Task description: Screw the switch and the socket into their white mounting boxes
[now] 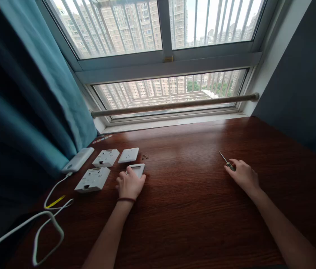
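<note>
My left hand (130, 184) is on a white frame-like socket panel (139, 169), its fingers curled over the near left part and covering it. My right hand (243, 175) grips a screwdriver (230, 166) by its dark handle, the thin metal shaft pointing away to the upper left, low over the table. Just behind the left hand lies a white socket faceplate (129, 155). Beside that is a small row of screws (145, 157). To the left are two white mounting boxes, a nearer one (92, 179) and a farther one (106, 158).
A white power strip (78, 160) lies by the blue curtain (62, 93), its white cable (49, 216) looping over the left side of the brown table (180, 209). A yellow strip (55, 201) is by the cable. A horizontal rail (174, 107) crosses the window behind the table.
</note>
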### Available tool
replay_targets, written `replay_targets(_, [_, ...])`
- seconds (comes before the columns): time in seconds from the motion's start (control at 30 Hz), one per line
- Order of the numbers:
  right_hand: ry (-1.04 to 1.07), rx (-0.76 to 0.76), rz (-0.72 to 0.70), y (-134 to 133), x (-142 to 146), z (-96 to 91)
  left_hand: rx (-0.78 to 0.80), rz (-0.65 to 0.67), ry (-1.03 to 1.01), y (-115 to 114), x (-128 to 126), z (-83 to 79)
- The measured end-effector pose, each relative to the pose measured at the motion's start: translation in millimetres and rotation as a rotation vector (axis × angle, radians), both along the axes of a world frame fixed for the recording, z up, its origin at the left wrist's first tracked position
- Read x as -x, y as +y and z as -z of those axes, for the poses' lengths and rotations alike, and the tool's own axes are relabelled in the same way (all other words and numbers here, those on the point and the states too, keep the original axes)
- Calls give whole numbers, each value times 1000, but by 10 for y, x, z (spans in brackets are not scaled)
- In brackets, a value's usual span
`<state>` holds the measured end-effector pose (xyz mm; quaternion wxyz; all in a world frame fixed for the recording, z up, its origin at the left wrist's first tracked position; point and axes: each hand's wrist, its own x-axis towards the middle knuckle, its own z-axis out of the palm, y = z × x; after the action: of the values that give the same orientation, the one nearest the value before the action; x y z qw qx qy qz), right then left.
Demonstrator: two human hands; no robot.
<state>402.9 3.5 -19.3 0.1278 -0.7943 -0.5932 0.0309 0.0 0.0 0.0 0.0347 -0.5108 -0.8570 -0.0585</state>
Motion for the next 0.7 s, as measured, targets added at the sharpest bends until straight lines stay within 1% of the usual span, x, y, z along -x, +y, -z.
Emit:
replay_targets(0.07, [-3, -35, -8, 4, -4, 19, -34, 65, 7, -37, -64, -10])
replay_targets(0.1, [-9, -80, -19, 4, 3, 21, -56, 107, 11, -61, -104, -11])
replay_targets(0.2, [21, -300, -107, -27, 100, -22, -122, 255, 2, -152, -263, -2])
replay_targets(0.27, [170, -402, -214, -82, 250, -71, -159, 365, -29, -228, -389, 8])
replay_targets(0.3, [294, -405, -274, -121, 351, -92, -175, 424, -51, -268, -452, 12])
replay_targets(0.37, [608, -314, -371, -213, 586, -110, -197, 542, -103, -350, -569, 17])
replay_targets(0.47, [1148, -45, -459, -359, 945, -79, -209, 667, -172, -462, -711, 18])
replay_targets(0.53, [1450, 112, -489, -437, 1130, -49, -218, 724, -203, -521, -792, 15])
replay_targets(0.57, [1556, 173, -495, -467, 1196, -40, -224, 749, -214, -544, -832, 15])
replay_targets(0.63, [1679, 248, -504, -503, 1278, -42, -235, 788, -225, -574, -915, 15])
replay_targets(0.7, [1708, 243, -484, -512, 1300, -63, -241, 812, -223, -583, -1000, 20])
